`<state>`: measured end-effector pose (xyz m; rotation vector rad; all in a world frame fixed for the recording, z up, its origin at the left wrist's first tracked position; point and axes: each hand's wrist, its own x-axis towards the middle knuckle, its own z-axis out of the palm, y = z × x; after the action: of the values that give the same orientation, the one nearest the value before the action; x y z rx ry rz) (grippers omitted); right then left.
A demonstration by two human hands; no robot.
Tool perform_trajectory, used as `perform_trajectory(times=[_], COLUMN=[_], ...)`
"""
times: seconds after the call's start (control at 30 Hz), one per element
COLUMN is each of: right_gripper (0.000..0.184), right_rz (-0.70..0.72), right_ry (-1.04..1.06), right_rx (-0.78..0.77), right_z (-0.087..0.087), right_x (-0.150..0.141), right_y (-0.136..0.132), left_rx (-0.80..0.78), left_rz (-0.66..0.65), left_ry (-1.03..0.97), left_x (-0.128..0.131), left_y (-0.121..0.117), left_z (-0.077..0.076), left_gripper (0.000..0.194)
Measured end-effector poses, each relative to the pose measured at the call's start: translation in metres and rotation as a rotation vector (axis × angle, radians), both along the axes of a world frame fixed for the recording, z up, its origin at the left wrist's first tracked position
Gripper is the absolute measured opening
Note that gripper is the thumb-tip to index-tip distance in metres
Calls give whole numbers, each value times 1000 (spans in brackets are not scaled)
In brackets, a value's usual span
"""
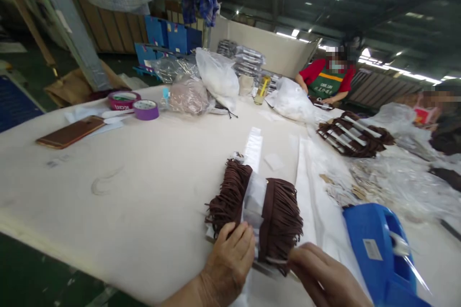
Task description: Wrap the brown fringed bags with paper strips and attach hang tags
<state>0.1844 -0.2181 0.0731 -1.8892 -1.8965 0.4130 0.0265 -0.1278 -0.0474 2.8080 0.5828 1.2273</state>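
Observation:
A dark brown fringed piece [283, 216], wrapped across its middle by a whitish translucent band [255, 194], lies in front of me on the white table. My left hand [230, 261] presses flat on its near left part, fingers stretched over the fringe and the band's edge. At the near right corner is my right hand [320, 268], smeared by motion, with thumb and fingers pinched together. A thin pale line runs along the near edge into that pinch; what it is I cannot make out. Beyond the piece lies a white strip [253, 146].
A blue tape dispenser [374, 244] stands at right. Behind it are plastic bags [406, 182] and a banded brown fringed stack [353, 135]. A phone [72, 132] and tape rolls [146, 109] lie at left. Across the table a person [327, 79] works.

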Motion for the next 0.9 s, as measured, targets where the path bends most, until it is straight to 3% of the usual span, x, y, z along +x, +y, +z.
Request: perform_trajectory(times=[0.07, 0.23, 0.5, 0.57, 0.73, 0.83, 0.9], right_gripper=[25, 21, 18, 20, 16, 10, 17], right_rz=[186, 360, 542, 498, 235, 163, 101], right_ry=[-148, -526, -713, -734, -764, -741, -703], right_rx=[-115, -271, -403, -443, -507, -492, -456], right_z=[7, 1, -5, -6, -7, -7, -7], right_x=[-4, -1, -10, -14, -20, -20, -18], right_y=[29, 77, 122, 127, 134, 135, 137], left_rx=[-24, -30, 4, 2, -7, -5, -5], left_rz=[-1, 3, -7, -1, 9, 9, 4], left_ry=[4, 13, -14, -31, -58, -47, -36], left_x=[0, 0, 2, 3, 5, 4, 4], left_y=[-1, 0, 3, 3, 3, 3, 3], left_z=[0, -2, -8, -8, -8, -8, -7], left_gripper=[41, 36, 32, 32, 30, 30, 32])
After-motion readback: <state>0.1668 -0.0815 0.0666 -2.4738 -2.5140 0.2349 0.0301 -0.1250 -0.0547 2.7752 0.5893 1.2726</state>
